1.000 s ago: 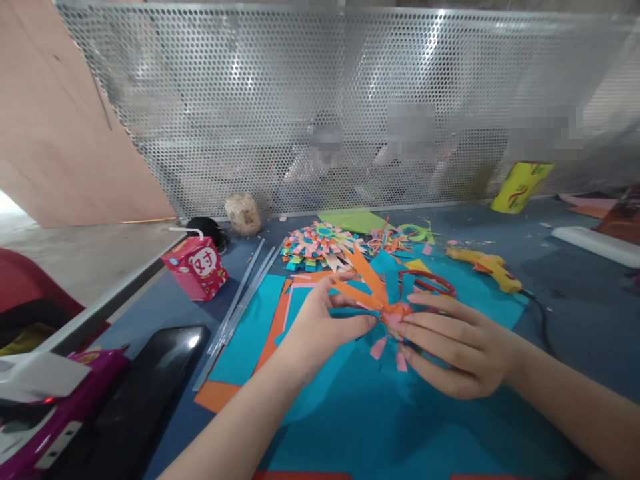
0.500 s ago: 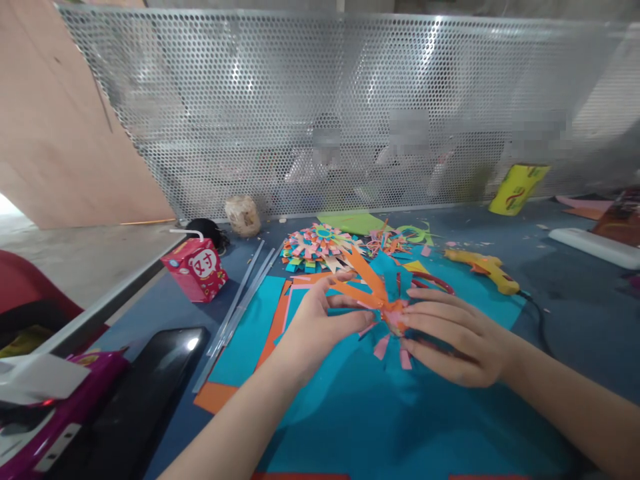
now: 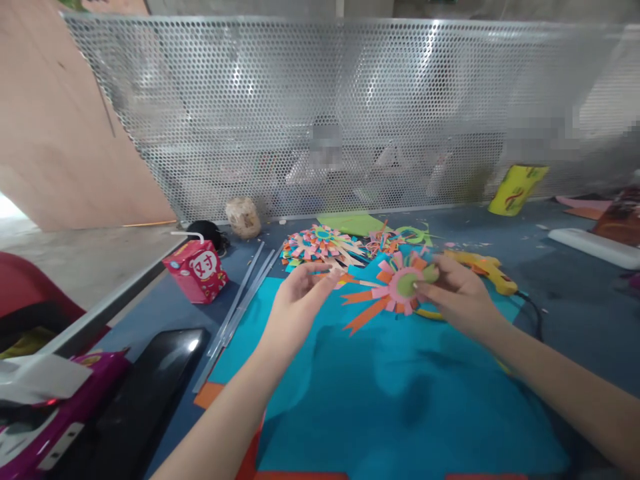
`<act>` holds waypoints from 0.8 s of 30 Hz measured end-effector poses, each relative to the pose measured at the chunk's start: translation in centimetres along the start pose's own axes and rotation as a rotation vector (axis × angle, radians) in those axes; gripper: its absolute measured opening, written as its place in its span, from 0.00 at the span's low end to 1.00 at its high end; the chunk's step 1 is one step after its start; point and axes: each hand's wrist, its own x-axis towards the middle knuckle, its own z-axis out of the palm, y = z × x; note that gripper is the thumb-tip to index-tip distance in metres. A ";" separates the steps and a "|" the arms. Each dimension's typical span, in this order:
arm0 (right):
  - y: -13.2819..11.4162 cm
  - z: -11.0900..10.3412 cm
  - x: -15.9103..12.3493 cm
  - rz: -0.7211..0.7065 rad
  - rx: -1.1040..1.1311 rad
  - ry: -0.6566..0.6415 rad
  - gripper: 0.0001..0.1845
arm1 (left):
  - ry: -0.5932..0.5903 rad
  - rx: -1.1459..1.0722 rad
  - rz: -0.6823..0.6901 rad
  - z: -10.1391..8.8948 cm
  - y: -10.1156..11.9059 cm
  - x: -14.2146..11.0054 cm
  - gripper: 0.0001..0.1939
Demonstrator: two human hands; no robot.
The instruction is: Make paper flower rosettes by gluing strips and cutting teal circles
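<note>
My right hand [image 3: 457, 297] pinches a paper flower [image 3: 395, 288] with a green centre, pink ring and orange, pink and blue strips, held tilted up above the blue paper sheet [image 3: 390, 373]. My left hand [image 3: 300, 300] hovers just left of it, palm up, fingers loosely curled near a pale strip tip, holding nothing I can make out. A finished multicoloured paper flower [image 3: 320, 243] lies flat on the table behind my hands.
A red drink carton [image 3: 196, 269] with a straw stands at the left beside several grey sticks [image 3: 243, 297]. A yellow glue gun [image 3: 487, 270] lies right of my right hand. A black tablet [image 3: 145, 393] sits near left. A perforated metal screen [image 3: 320, 113] closes the back.
The flower was flat under both hands; my right hand has lifted and turned it face-up toward the right. My left hand has let go and opened.
</note>
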 end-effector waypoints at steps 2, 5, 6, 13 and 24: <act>0.1 0.2 0.1 0.060 0.051 -0.040 0.14 | -0.058 0.015 0.015 0.2 -0.1 0.0 0.20; 0.1 0.5 0.0 0.119 0.058 -0.095 0.15 | -0.130 0.010 0.009 0.6 -0.5 -0.1 0.22; 0.1 0.5 -0.1 0.125 0.057 -0.107 0.14 | -0.137 0.028 0.009 0.6 -0.6 -0.2 0.21; 0.2 0.4 0.2 0.087 0.047 -0.150 0.14 | -0.118 0.110 -0.005 0.6 -0.8 -0.2 0.16; 0.1 0.4 0.2 0.092 0.046 -0.138 0.14 | -0.125 0.107 -0.032 0.5 -0.7 -0.3 0.14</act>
